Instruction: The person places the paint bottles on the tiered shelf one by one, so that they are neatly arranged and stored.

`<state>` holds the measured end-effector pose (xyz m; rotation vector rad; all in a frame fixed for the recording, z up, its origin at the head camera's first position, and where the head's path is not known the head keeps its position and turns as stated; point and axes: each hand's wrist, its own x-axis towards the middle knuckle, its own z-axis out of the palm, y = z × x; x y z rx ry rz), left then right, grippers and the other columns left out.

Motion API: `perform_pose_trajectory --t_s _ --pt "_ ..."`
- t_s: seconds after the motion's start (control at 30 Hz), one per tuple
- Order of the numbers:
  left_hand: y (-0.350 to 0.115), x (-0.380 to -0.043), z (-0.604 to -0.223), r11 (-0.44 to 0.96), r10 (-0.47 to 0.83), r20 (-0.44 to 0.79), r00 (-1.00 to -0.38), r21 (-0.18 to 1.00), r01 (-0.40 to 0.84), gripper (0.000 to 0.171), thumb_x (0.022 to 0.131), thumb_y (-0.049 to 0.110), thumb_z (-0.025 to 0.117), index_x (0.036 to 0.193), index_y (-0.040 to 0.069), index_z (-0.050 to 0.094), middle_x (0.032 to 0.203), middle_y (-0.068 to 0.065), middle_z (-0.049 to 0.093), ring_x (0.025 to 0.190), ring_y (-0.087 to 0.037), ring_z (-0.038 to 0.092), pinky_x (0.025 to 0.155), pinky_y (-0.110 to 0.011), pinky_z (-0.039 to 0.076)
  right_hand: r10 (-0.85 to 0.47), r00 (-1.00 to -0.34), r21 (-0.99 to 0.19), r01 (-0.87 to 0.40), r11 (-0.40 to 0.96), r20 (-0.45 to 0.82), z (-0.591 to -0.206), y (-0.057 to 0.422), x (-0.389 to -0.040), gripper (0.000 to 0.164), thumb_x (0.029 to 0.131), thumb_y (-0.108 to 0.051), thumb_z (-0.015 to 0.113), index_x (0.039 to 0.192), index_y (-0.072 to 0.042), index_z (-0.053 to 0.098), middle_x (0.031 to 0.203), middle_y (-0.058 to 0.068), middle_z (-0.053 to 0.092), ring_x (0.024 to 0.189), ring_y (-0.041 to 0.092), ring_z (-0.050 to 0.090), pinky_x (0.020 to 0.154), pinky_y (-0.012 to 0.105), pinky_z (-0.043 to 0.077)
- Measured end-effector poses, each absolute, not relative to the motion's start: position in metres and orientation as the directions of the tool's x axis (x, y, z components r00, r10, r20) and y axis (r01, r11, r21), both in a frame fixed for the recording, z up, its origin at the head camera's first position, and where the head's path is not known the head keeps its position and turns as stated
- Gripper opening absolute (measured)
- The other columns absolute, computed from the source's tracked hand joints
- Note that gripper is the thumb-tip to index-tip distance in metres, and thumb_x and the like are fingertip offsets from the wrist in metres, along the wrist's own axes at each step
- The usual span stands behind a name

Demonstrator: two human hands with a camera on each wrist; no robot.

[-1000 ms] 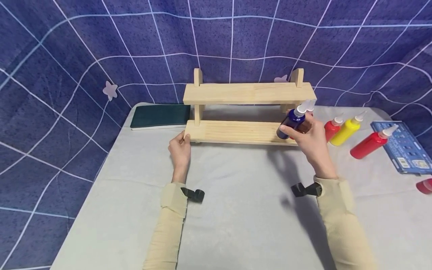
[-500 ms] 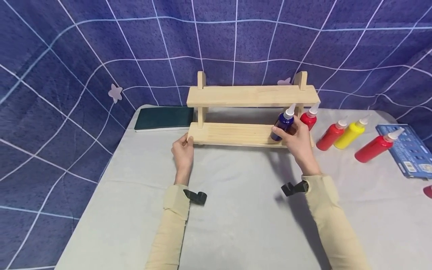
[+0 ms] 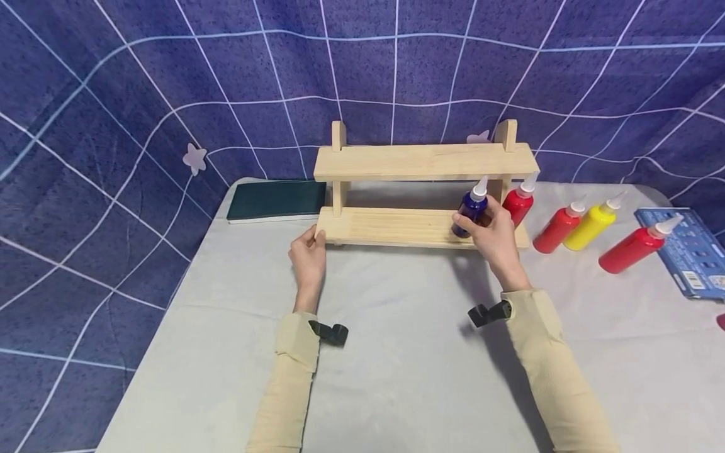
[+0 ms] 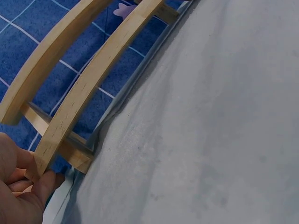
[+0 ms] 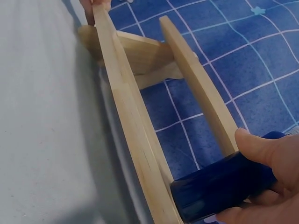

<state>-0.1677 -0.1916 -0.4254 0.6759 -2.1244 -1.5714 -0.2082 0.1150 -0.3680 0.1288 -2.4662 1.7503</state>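
A two-tier wooden rack [image 3: 391, 225] stands at the back of the table. My left hand [image 3: 308, 257] pinches the left end of its lower board, thumb on one face and fingers beneath, as the left wrist view [image 4: 18, 186] shows. With my right hand [image 3: 500, 242] I grip a dark blue squeeze bottle [image 3: 472, 206] with a white pointed nozzle, upright near the right end of the lower board. In the right wrist view the bottle's base [image 5: 187, 205] is right at that board. Just right of it, a red squeeze bottle [image 3: 518, 204] stands at the board's right end.
Right of the rack stand another red bottle [image 3: 557, 230], a yellow bottle [image 3: 590, 228] and a further red bottle [image 3: 629, 251]. A blue printed box [image 3: 688, 258] lies beyond them. Behind the rack's left end is a dark green book [image 3: 277, 199]. A blue curtain [image 3: 362, 69] hangs behind.
My right hand has moved left with the blue bottle, bringing it down to the lower board and uncovering the red bottle beside it. The left hand keeps its hold on the rack.
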Motion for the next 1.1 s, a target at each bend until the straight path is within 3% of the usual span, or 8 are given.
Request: perform_pose_trajectory --t_s 0.43,0.57,0.73,0.93,1.1 --pt "-0.19 -0.169 -0.427 0.247 -0.607 0.05 -0.793 0.96 -0.129 0.034 0.096 0.012 0.062 0.127 -0.003 0.063 0.119 -0.023 0.065 0.107 -0.027 0.067 0.088 -0.033 0.057 -0.032 -0.992 -0.908 -0.126 0.399 0.124 -0.365 0.117 -0.211 0.04 0.089 -0.013 0.072 0.121 0.004 0.055 0.117 0.021 0.065 0.094 0.017 0.059 0.078 0.013 0.046" --pt "-0.19 -0.169 -0.428 0.247 -0.608 0.05 -0.793 0.96 -0.129 0.034 0.096 0.013 0.062 0.127 -0.002 0.063 0.119 -0.023 0.066 0.107 -0.026 0.067 0.089 -0.032 0.057 -0.048 -0.992 -0.907 -0.128 0.4 0.118 -0.366 0.118 -0.212 0.045 0.089 -0.013 0.072 0.126 0.003 0.052 0.121 0.021 0.063 0.103 0.025 0.061 0.092 0.026 0.052" --pt "-0.19 -0.168 -0.428 0.257 -0.607 0.056 -0.793 0.958 -0.13 0.034 0.096 0.013 0.062 0.127 -0.002 0.063 0.119 -0.023 0.066 0.107 -0.027 0.067 0.089 -0.033 0.056 -0.06 -0.984 -0.911 -0.179 0.371 0.169 -0.361 0.119 -0.211 0.057 0.086 -0.011 0.075 0.134 0.004 0.047 0.128 0.022 0.06 0.113 0.031 0.06 0.104 0.044 0.047" --pt "-0.19 -0.168 -0.428 0.257 -0.607 0.058 -0.793 0.958 -0.127 0.034 0.096 0.013 0.062 0.126 -0.003 0.063 0.119 -0.023 0.066 0.107 -0.027 0.067 0.089 -0.034 0.057 -0.039 -0.965 -0.924 -0.26 0.28 0.26 -0.342 0.119 -0.203 0.071 0.084 -0.005 0.075 0.145 0.004 0.04 0.144 0.022 0.048 0.135 0.029 0.044 0.115 0.04 0.033" --pt "-0.19 -0.169 -0.427 0.249 -0.605 0.049 -0.794 0.96 -0.13 0.034 0.096 0.012 0.061 0.127 -0.003 0.062 0.119 -0.023 0.066 0.106 -0.027 0.067 0.088 -0.033 0.057 -0.031 -0.957 -0.926 -0.288 0.244 0.289 -0.323 0.124 -0.189 0.076 0.084 -0.006 0.076 0.148 0.0 0.037 0.147 0.018 0.046 0.136 0.028 0.044 0.115 0.038 0.034"
